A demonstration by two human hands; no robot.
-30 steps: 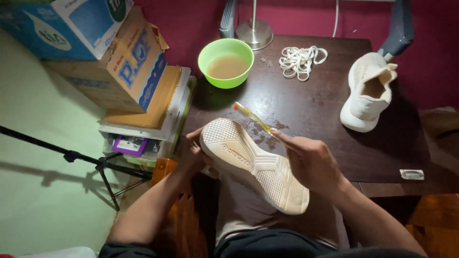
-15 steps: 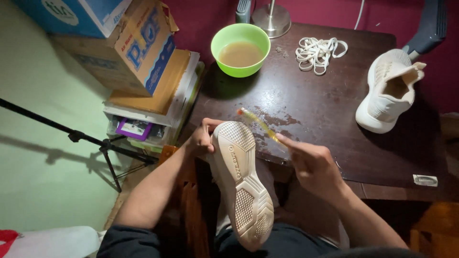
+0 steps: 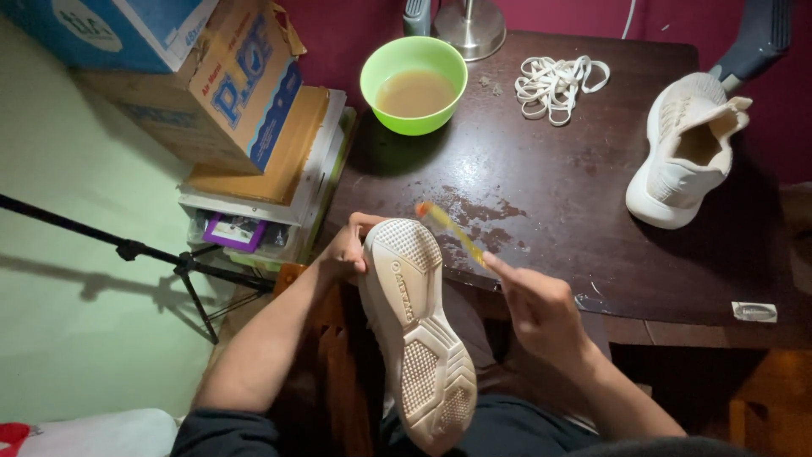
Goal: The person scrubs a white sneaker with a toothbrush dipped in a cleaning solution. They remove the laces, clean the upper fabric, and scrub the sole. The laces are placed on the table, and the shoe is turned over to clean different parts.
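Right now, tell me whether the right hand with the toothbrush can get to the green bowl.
Probably yes. The right hand holds the toothbrush over the table, and only bare wet tabletop lies between it and the green bowl; nothing stands in the way.

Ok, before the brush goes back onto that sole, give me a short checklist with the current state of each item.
1. Left hand grips the toe end of the shoe, sole up: ok.
2. Right hand holds the toothbrush by its handle: ok.
3. Brush head touching the sole: not ok, it hangs just past the toe over the table.
4. Green bowl upright with murky liquid in it: ok.
5. Bristles wet: cannot tell, blurred.
6. Second shoe and laces lie apart from the hands: ok.
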